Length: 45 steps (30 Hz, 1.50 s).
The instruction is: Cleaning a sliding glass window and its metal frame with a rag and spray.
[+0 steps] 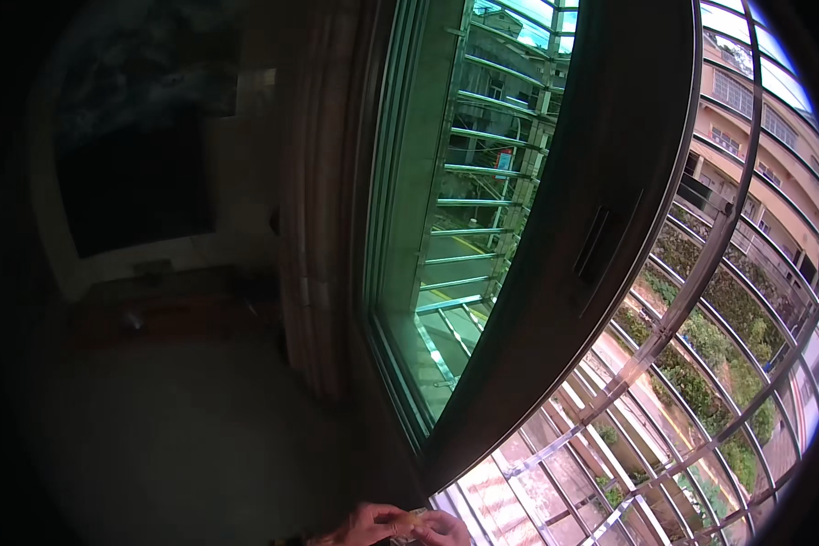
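Observation:
Both of my hands meet low in the view, in front of the bottom corner of a sliding window [395, 382]. My left hand [372, 524] comes in from the left, its fingertips pinching a small yellowish thing [413, 520] too small to name. On its other side my right hand [447, 529] closes its fingers on the same piece. Something pale and thin shows around the fingertips; what it is, I cannot tell. The lower parts of both hands are cut off by the picture's edge.
A dark window frame with a recessed handle [592, 242] curves beside the green-tinted glass. Outside it stands a metal security grille [661, 334], with plants and a building beyond. A curtain [314, 205] hangs left of the window. The dim room holds a large dark screen [136, 184].

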Each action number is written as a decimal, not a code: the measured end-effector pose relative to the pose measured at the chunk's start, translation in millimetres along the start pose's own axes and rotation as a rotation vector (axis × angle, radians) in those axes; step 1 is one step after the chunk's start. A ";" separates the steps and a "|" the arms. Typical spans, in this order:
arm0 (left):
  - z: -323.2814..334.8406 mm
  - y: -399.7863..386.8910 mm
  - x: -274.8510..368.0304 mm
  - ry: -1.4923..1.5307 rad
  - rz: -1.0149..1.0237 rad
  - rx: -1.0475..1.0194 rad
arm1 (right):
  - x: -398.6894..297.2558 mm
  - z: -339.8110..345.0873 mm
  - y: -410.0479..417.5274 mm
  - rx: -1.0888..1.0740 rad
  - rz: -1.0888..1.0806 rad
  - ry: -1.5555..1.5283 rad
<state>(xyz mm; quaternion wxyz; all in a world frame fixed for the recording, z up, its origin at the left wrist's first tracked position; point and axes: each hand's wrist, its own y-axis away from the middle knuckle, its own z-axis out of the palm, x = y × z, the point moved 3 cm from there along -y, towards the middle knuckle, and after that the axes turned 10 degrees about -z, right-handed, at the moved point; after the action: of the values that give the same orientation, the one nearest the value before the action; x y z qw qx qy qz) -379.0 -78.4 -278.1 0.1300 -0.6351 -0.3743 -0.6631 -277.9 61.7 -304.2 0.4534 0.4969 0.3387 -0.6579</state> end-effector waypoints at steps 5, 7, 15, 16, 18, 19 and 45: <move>22.7 -25.9 -11.5 0.579 -0.090 -0.416 | 19.3 -30.1 -0.7 0.094 -0.042 0.048; 25.1 -32.2 4.6 0.615 -0.087 -0.479 | -2.3 -22.6 1.5 0.133 -0.092 0.054; -4.7 -72.0 15.7 -0.068 0.474 0.119 | -7.9 -11.9 -5.1 0.404 0.060 0.113; -11.1 -69.5 22.2 -0.100 0.545 0.138 | -8.8 -7.2 -6.1 0.409 0.077 0.136; -24.0 -65.1 35.3 -0.033 0.475 0.081 | -8.1 1.2 -6.6 0.419 0.105 0.187; -29.3 -66.8 38.8 0.025 0.389 0.040 | -7.9 5.6 -6.8 0.427 0.111 0.202; -49.2 -75.4 15.9 -0.229 0.690 -0.452 | -13.7 25.9 -13.0 0.439 0.018 0.398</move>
<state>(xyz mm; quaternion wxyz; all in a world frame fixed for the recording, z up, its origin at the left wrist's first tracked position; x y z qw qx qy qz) -467.1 -54.4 -283.9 0.1592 -0.8052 0.0028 -0.5713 -297.7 46.7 -284.0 0.2655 0.7054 0.2660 -0.6010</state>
